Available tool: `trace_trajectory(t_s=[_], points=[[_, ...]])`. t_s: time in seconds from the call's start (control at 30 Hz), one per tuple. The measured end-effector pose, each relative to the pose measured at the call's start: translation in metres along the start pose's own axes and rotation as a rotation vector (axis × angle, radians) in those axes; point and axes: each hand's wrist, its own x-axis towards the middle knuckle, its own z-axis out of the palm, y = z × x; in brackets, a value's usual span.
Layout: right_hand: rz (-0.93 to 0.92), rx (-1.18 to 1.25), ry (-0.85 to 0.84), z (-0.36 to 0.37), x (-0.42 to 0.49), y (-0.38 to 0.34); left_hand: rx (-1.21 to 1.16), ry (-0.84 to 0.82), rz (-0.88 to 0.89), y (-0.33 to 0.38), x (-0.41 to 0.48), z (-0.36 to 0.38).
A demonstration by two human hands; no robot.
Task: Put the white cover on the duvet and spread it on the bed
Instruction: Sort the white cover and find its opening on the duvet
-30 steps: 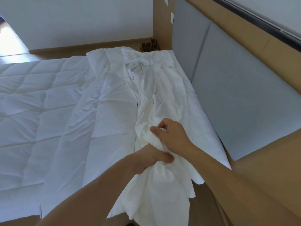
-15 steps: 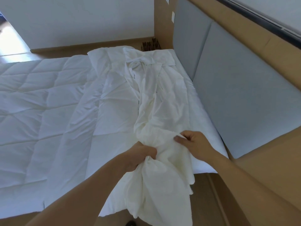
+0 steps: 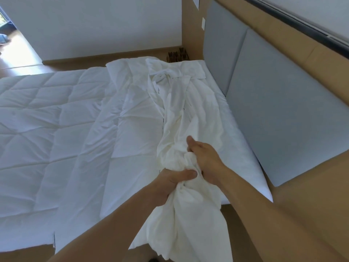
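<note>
- I read the left hand [image 3: 171, 184] as gripping the bunched white cover [image 3: 181, 118] at the near edge of the bed [image 3: 251, 167]. The right hand [image 3: 205, 159] clutches the same bunch just beyond it.
- The cover lies as a twisted strip along the headboard [image 3: 283, 114] side. The quilted duvet [image 3: 37, 129] is spread farther out.
- Risk: a twisted gather hides the opening, so I may feed the duvet in wrongly.
- Risk: the hanging end may drag on the floor.

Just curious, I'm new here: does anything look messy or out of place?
Yes. The white cover lies bunched in a wrinkled rope beside the headboard, its near end hanging off the bed, gripped by the left hand and right hand. The quilted duvet lies uncovered.
</note>
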Motion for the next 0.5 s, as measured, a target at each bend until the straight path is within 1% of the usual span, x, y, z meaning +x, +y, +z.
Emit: trace_trajectory(t_s=[0.07, 0.1, 0.13, 0.17, 0.23, 0.27, 0.3, 0.37, 0.4, 0.47, 0.5], points=[[0.110, 0.274, -0.082, -0.015, 0.002, 0.004, -0.016, 0.112, 0.014, -0.004, 0.002, -0.003], [0.125, 0.347, -0.078, -0.024, 0.003, 0.008, -0.032, 0.170, 0.022, -0.005, 0.003, -0.006], [0.124, 0.350, -0.065, -0.033, 0.005, 0.013, -0.038, 0.220, 0.026, -0.005, 0.004, -0.007], [0.116, 0.283, -0.024, -0.041, 0.005, 0.021, -0.031, 0.253, 0.029, -0.004, 0.005, -0.009], [0.145, 0.073, 0.151, -0.054, 0.006, 0.045, -0.006, 0.285, 0.019, -0.001, 0.005, -0.011], [0.203, 0.002, 0.219, -0.060, 0.005, 0.061, -0.003, 0.284, 0.006, 0.000, 0.004, -0.011], [0.302, -0.005, 0.249, -0.064, 0.002, 0.077, -0.003, 0.272, -0.004, 0.001, 0.005, -0.013], [0.474, 0.115, 0.220, -0.071, 0.002, 0.115, -0.025, 0.268, -0.029, 0.003, 0.007, -0.011], [0.523, 0.203, 0.201, -0.072, 0.003, 0.130, -0.044, 0.275, -0.043, 0.006, 0.008, -0.009], [0.596, 0.347, 0.193, -0.064, -0.004, 0.136, -0.074, 0.274, -0.062, 0.009, 0.010, -0.006], [0.621, 0.415, 0.162, -0.063, -0.004, 0.140, -0.085, 0.265, -0.065, 0.011, 0.012, -0.004]])
